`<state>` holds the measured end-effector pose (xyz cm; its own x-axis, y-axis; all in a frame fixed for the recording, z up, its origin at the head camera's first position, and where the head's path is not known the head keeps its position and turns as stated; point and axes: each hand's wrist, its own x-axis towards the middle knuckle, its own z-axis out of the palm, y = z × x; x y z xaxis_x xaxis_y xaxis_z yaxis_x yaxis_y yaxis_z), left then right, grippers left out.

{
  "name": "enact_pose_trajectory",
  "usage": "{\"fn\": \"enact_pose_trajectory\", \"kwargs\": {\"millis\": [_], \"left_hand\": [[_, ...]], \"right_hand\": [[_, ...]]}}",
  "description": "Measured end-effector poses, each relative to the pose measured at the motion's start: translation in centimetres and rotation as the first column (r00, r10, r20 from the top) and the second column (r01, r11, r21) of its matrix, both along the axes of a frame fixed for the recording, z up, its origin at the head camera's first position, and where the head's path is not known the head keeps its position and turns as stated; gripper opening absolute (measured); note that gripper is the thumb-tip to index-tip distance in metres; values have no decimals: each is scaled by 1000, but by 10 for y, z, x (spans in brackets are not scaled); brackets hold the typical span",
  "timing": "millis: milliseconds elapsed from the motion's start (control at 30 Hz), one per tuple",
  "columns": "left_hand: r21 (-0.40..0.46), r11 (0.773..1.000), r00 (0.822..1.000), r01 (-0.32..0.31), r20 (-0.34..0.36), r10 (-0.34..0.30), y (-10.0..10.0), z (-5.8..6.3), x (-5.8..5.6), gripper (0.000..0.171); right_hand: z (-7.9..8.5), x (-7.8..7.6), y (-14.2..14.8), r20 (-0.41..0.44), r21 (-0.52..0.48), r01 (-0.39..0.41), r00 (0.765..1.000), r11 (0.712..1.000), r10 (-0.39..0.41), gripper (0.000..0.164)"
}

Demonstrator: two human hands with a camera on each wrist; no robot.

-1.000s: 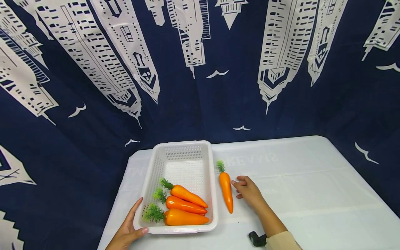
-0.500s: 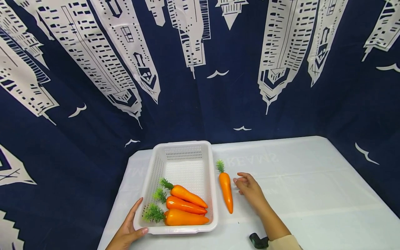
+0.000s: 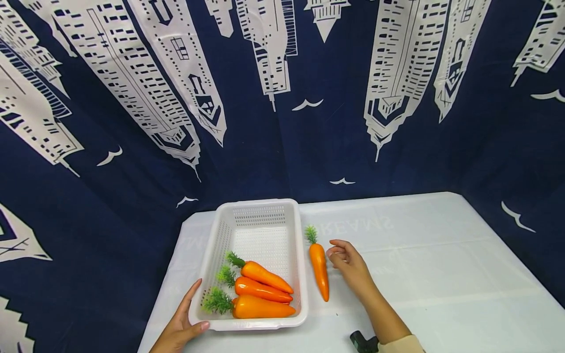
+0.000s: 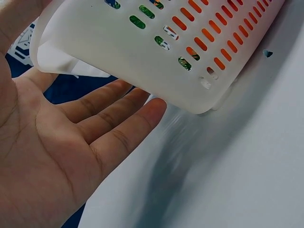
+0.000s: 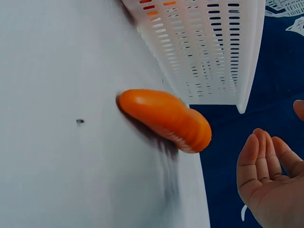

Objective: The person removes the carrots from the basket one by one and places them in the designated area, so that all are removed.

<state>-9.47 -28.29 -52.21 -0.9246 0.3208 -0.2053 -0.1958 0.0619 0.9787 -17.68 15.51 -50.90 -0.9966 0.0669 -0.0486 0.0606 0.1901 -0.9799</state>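
A white plastic basket (image 3: 265, 235) with slotted walls holds three orange carrots: an upper one (image 3: 265, 277), a redder middle one (image 3: 262, 289) and a front one (image 3: 262, 307), with frizzy green tops. My left hand (image 3: 178, 328) spans its near left corner, thumb at the front rim and straight fingers along the left side. In the left wrist view, fingertips (image 4: 154, 110) sit right at the basket wall. A fourth carrot (image 3: 320, 272) lies on the table right of the basket. Just right of that carrot is my right hand (image 3: 350, 267), fingers loosely bent, holding nothing.
The table has a white cloth (image 3: 432, 260). A small black object (image 3: 364, 341) sits by the right sleeve (image 3: 401, 344) at the front edge. Behind hangs a dark blue curtain (image 3: 309, 142) printed with white buildings and birds. A dark speck (image 5: 80, 121) lies on the cloth.
My right hand first drew slightly away from the loose carrot, then came back a little toward it, its fingers more bent. The left hand, basket and carrots have stayed put.
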Motion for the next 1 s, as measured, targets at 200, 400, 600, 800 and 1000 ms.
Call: {"fn": "enact_pose_trajectory", "kwargs": {"millis": [200,400,600,800,1000], "left_hand": [[8,1000,1000,-7,6,7,0,0,0,99],[-1,1000,1000,-5,-19,5,1,0,0,99],[-12,1000,1000,-19,-11,19,2,1,0,98],[-11,1000,1000,-18,-2,18,1,0,0,99],[3,1000,999,-19,-26,19,1,-1,1,100]], "right_hand": [[6,4,-5,-20,-4,-20,1000,1000,20,39],[13,9,-10,-33,-14,-66,997,998,65,37],[19,13,-16,-48,-1,-106,993,994,106,37],[24,17,-22,-54,3,-143,988,990,143,38],[27,20,-27,-70,-24,-177,982,984,175,40]]}}
